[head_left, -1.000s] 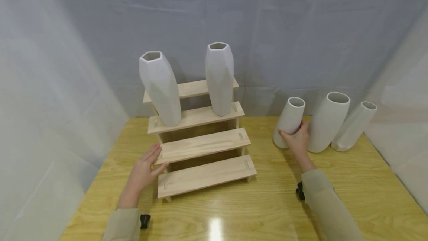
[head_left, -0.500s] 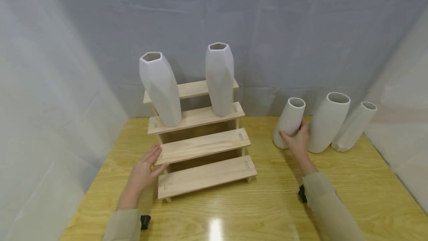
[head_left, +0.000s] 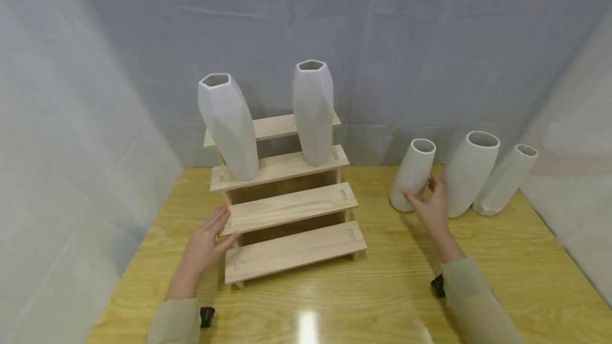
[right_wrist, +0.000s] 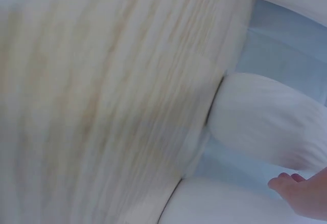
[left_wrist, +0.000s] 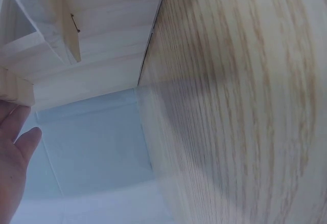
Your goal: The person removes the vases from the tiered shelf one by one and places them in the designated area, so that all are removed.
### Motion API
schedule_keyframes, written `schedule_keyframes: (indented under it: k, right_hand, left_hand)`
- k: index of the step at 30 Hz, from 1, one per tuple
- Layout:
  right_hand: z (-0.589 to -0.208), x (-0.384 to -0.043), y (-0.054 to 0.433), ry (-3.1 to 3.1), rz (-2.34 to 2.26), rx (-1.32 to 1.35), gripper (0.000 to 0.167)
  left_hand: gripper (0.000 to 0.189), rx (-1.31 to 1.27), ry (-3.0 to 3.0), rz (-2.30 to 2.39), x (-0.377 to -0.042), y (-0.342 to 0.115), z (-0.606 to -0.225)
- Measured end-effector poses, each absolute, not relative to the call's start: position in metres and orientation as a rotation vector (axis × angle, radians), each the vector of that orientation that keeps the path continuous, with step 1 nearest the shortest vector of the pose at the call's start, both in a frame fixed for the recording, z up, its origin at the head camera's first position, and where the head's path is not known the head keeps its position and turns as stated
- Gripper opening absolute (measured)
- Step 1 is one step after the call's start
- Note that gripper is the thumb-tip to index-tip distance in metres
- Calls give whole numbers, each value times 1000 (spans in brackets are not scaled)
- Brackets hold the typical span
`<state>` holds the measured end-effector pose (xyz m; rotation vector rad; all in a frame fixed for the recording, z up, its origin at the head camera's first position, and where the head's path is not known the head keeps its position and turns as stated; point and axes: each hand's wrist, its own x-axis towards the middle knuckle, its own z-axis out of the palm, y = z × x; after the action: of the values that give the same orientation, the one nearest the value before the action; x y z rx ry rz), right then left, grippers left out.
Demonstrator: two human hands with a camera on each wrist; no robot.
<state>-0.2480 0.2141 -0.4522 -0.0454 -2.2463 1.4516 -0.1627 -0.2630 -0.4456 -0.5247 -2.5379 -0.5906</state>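
My right hand point(head_left: 432, 208) is beside a small round-mouthed white vase point(head_left: 412, 177), its thumb and fingers spread around the near right side. In the right wrist view a gap shows between the fingers and this vase point(right_wrist: 265, 121). Close to its right is a wider white vase point(head_left: 470, 174). My left hand point(head_left: 203, 246) rests its fairly straight fingers against the left end of a wooden stepped shelf point(head_left: 291, 206); in the left wrist view the fingertips touch the board's edge point(left_wrist: 18, 90). Two tall faceted vases, left point(head_left: 229, 126) and right point(head_left: 313, 113), stand on the shelf's second-highest step.
A slim vase with a wavy rim point(head_left: 507, 179) stands at the far right, near the wide vase. The shelf's two lower boards hold nothing. Wood-grain table point(head_left: 382, 285) lies in front, and grey-white cloth point(head_left: 406, 41) hangs behind and at both sides.
My right hand has loosened from the small round vase and shifted slightly right and toward me. The vase has stayed in place, and my left hand has hardly moved.
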Motion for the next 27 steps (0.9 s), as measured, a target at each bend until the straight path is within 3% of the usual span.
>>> schedule_keyframes:
  k: [15,27]
  right_hand:
    - [-438,-216,215,-2288,1484,24,79]
    - [-425,-204,199,-2318,1495,139,65]
  left_hand:
    - [62,-541,-2517,-586,-164,-263,-446]
    - [61,-545,-2508,-573,-163,-263,-444]
